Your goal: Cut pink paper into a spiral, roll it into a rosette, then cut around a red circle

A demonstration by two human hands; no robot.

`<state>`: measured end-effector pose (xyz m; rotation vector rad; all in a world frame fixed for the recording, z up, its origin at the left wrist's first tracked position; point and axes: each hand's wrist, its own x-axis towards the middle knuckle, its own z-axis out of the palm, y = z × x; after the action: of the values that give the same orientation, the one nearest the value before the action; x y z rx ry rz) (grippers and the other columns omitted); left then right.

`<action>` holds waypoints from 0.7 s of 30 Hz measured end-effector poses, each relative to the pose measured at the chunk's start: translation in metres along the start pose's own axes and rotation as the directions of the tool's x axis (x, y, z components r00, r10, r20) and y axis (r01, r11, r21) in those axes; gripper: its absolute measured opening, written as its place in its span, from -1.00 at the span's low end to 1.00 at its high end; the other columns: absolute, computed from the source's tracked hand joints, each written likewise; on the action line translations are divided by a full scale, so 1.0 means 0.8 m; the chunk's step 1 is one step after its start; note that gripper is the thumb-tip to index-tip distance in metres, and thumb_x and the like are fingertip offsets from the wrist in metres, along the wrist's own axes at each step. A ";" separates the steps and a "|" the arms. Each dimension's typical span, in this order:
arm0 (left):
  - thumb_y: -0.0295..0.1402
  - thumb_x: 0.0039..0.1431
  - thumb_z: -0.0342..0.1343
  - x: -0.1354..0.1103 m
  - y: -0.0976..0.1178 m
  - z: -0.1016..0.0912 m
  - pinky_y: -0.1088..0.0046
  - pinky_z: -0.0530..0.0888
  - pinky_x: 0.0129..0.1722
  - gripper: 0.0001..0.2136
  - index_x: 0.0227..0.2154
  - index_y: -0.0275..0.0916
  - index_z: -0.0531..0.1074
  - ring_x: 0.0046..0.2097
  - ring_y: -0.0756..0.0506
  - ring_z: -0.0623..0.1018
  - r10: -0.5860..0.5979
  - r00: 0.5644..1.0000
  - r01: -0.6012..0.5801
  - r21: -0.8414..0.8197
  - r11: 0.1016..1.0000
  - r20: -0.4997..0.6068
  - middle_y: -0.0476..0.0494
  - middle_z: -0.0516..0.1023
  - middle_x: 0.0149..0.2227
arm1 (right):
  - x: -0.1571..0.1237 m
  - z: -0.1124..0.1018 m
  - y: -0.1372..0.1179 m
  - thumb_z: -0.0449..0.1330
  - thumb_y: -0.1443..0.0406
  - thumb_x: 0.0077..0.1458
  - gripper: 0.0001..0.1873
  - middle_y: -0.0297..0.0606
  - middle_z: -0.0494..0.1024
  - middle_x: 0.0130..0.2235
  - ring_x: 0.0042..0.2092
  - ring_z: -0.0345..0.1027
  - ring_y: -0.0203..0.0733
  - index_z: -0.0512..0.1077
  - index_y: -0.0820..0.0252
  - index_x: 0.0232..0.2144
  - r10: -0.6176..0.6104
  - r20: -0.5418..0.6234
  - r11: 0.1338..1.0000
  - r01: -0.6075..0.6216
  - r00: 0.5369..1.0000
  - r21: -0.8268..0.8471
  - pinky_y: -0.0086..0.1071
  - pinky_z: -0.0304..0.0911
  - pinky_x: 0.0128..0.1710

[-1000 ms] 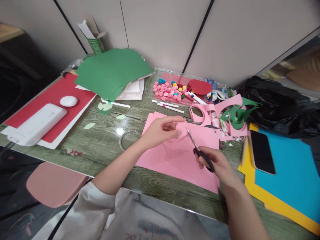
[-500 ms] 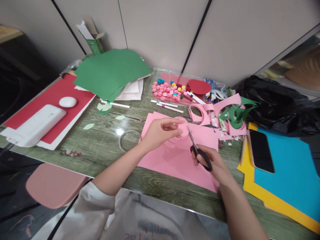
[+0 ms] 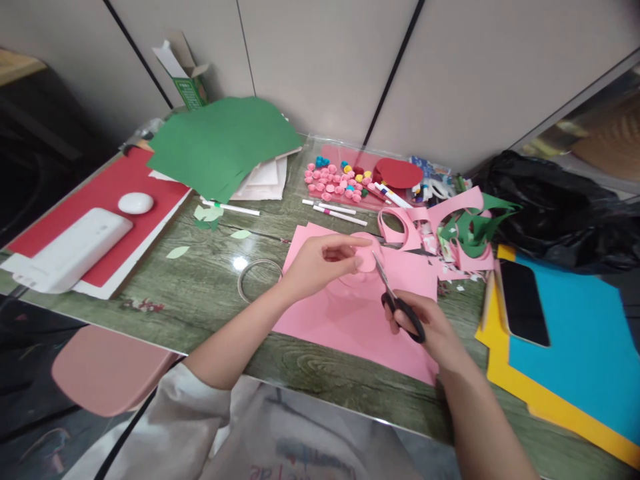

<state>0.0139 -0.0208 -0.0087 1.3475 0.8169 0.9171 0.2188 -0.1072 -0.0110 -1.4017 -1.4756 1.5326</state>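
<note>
Between thumb and fingers, my left hand [image 3: 323,263] pinches a round piece of pink paper [image 3: 367,259]. My right hand [image 3: 425,323] grips black-handled scissors [image 3: 384,277], with the fingers through the handles. The blades point up and away, at the right edge of the round piece. Under both hands lies a larger sheet of pink paper [image 3: 345,330]. To the left of that sheet is a ring-shaped roll of tape [image 3: 243,280]. Pink paper offcuts [image 3: 400,230] curl just beyond the scissors.
Small rolled paper flowers [image 3: 330,177] and red discs [image 3: 400,173] lie at the back, with white pens [image 3: 340,215] before them. Green sheets [image 3: 225,140] are back left. A phone [image 3: 523,300] rests on blue paper [image 3: 590,333] at right, near a black plastic bag [image 3: 530,207].
The round pink piece has turned slightly in my left hand and shows more of its flat face. The scissors have barely shifted; the other things are unmoved.
</note>
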 end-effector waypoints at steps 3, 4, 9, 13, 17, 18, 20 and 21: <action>-0.40 0.01 0.16 0.000 0.002 -0.002 0.52 0.44 -0.36 -0.73 -0.17 -0.22 0.51 -0.34 0.03 0.47 -0.003 1.000 0.002 0.022 1.000 0.020 -0.13 0.55 -0.26 | 0.000 -0.001 0.001 0.14 -0.04 0.02 -0.57 -0.36 0.31 -0.58 -0.50 0.13 -0.31 0.30 0.22 -0.51 -0.002 0.008 1.000 0.002 1.000 -0.014 -0.43 0.03 -0.51; -0.41 0.02 0.15 0.000 0.003 -0.003 0.51 0.44 -0.34 -0.74 -0.17 -0.22 0.51 -0.31 0.02 0.48 -0.004 1.000 0.003 0.033 0.999 0.027 -0.14 0.56 -0.22 | 0.000 -0.002 0.001 0.14 -0.04 0.02 -0.57 -0.36 0.31 -0.58 -0.50 0.13 -0.31 0.29 0.22 -0.52 -0.002 0.009 1.000 0.002 1.000 -0.018 -0.43 0.04 -0.51; -0.41 0.07 0.10 0.001 0.007 -0.010 0.45 0.42 -0.18 -0.77 -0.18 -0.19 0.51 -0.14 -0.04 0.49 0.032 0.995 -0.036 0.045 0.998 0.089 -0.14 0.54 -0.08 | -0.002 -0.003 -0.002 0.15 -0.04 0.01 -0.57 -0.37 0.31 -0.59 -0.50 0.14 -0.31 0.29 0.21 -0.53 0.013 0.029 1.000 -0.012 1.000 -0.018 -0.44 0.06 -0.51; -0.44 0.09 0.07 0.002 0.008 -0.013 0.45 0.41 -0.17 -0.76 -0.18 -0.17 0.52 -0.12 -0.05 0.48 0.039 0.992 -0.045 0.042 0.998 0.122 -0.12 0.55 -0.13 | -0.001 -0.003 -0.002 0.16 -0.03 0.00 -0.58 -0.37 0.31 -0.58 -0.51 0.15 -0.31 0.29 0.21 -0.54 0.024 0.035 0.999 -0.023 0.999 -0.023 -0.43 0.06 -0.51; -0.44 0.01 0.16 0.001 0.007 -0.006 0.51 0.43 -0.33 -0.68 -0.12 -0.18 0.48 -0.37 0.04 0.47 0.003 0.998 -0.005 0.027 1.000 0.064 -0.04 0.54 -0.38 | 0.001 -0.002 -0.001 0.14 -0.04 0.01 -0.58 -0.36 0.31 -0.59 -0.51 0.15 -0.30 0.28 0.20 -0.54 0.006 -0.014 0.999 -0.006 1.000 -0.038 -0.43 0.06 -0.52; -0.44 -0.02 0.18 0.000 0.007 -0.003 0.52 0.43 -0.35 -0.66 -0.11 -0.19 0.47 -0.41 0.05 0.47 -0.002 0.999 0.002 0.005 1.000 0.038 -0.02 0.52 -0.44 | 0.001 -0.002 -0.001 0.14 -0.04 0.02 -0.58 -0.36 0.31 -0.59 -0.51 0.14 -0.30 0.28 0.20 -0.53 0.002 -0.025 0.999 -0.003 1.000 -0.040 -0.43 0.05 -0.53; -0.44 -0.04 0.20 0.000 0.005 0.002 0.52 0.44 -0.37 -0.65 -0.12 -0.21 0.47 -0.44 0.05 0.48 -0.012 1.000 0.011 -0.048 0.999 -0.013 0.00 0.50 -0.49 | 0.002 -0.001 -0.001 0.14 -0.04 0.01 -0.58 -0.35 0.32 -0.60 -0.51 0.14 -0.29 0.28 0.20 -0.53 -0.004 -0.042 0.999 0.002 0.999 -0.039 -0.42 0.05 -0.54; -0.44 -0.05 0.20 -0.001 0.004 0.004 0.52 0.45 -0.38 -0.66 -0.13 -0.22 0.47 -0.44 0.04 0.49 -0.018 0.999 0.016 -0.072 0.997 -0.034 0.00 0.50 -0.50 | 0.002 -0.001 -0.001 0.14 -0.04 0.01 -0.58 -0.35 0.32 -0.60 -0.51 0.14 -0.29 0.28 0.20 -0.53 -0.005 -0.048 0.999 0.004 0.999 -0.036 -0.42 0.06 -0.54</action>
<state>0.0165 -0.0228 -0.0056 1.2640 0.8138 0.9502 0.2188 -0.1053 -0.0110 -1.4449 -1.4833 1.4663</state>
